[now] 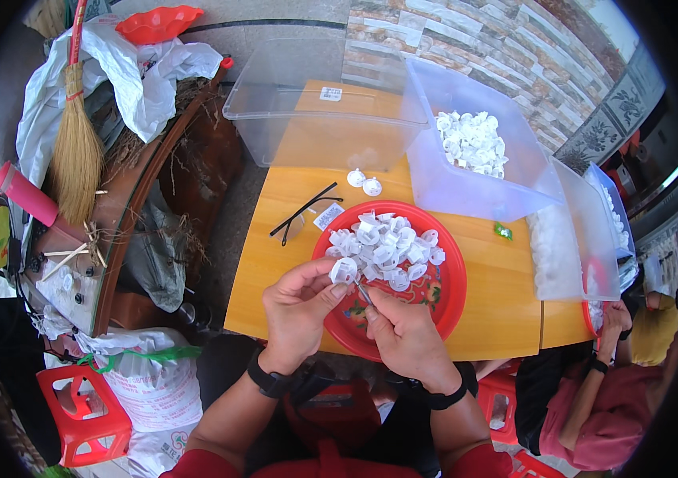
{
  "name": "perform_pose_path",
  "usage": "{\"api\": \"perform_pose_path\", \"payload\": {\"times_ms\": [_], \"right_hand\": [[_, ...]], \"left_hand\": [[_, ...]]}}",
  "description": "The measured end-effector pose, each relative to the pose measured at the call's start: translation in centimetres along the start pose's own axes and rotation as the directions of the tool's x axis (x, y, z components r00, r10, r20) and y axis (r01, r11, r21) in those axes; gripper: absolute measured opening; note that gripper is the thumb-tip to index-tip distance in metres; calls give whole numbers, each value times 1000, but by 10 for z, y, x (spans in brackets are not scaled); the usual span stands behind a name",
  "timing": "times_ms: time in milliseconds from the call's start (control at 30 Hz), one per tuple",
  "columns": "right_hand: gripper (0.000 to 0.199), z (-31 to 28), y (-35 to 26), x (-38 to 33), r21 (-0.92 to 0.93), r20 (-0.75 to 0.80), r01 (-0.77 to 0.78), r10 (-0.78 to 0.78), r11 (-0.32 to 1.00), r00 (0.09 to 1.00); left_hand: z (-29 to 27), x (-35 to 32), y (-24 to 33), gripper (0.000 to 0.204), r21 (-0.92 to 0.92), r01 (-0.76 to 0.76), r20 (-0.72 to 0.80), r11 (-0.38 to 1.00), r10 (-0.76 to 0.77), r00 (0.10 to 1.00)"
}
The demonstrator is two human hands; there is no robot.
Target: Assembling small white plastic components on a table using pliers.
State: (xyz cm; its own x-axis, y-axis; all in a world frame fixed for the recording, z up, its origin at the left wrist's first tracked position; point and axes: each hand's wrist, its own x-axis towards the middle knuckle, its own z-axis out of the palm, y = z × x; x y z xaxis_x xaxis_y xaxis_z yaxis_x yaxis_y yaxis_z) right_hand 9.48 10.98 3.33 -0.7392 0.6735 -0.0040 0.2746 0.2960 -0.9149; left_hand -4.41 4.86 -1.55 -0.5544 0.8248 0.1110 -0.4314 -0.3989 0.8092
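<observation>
While the left hand (299, 307) pinches a small white plastic cap (344, 270), the right hand (404, 334) grips a thin metal pick (363, 293). Both hover over the round red plastic tray (450, 299) at the wooden worktop's (275, 271) near edge; a small white rectangular label (328, 216) lies beside it.

Yellow wooden table (482, 295). On it: red plate (450, 295) of white caps, black glasses (304, 213), two loose caps (364, 182), small green bit (502, 231). Clear empty bin (315, 119) at far edge; tilted bin (458, 187) beside it holds white caps.

The plate (452, 263) lies on the surface (498, 311); caps (383, 247) lie on it; glasses (303, 213) at its left; two bins (482, 187) behind.
</observation>
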Motion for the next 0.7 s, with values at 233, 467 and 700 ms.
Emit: {"api": "perform_pose_path", "payload": {"times_ms": [233, 467, 700], "right_hand": [[32, 8, 4, -4, -410, -22, 197, -226, 891, 974], [40, 6, -16, -9, -823, 130, 214, -193, 526, 973], [39, -5, -30, -10, -870, 222, 242, -97, 429, 970]], "left_hand": [[1, -4, -4, 27, 75, -54, -21, 996, 55, 998], [2, -9, -6, 23, 448, -187, 26, 874, 196, 980], [4, -10, -11, 20, 668, -284, 168, 688, 233, 958]]}}
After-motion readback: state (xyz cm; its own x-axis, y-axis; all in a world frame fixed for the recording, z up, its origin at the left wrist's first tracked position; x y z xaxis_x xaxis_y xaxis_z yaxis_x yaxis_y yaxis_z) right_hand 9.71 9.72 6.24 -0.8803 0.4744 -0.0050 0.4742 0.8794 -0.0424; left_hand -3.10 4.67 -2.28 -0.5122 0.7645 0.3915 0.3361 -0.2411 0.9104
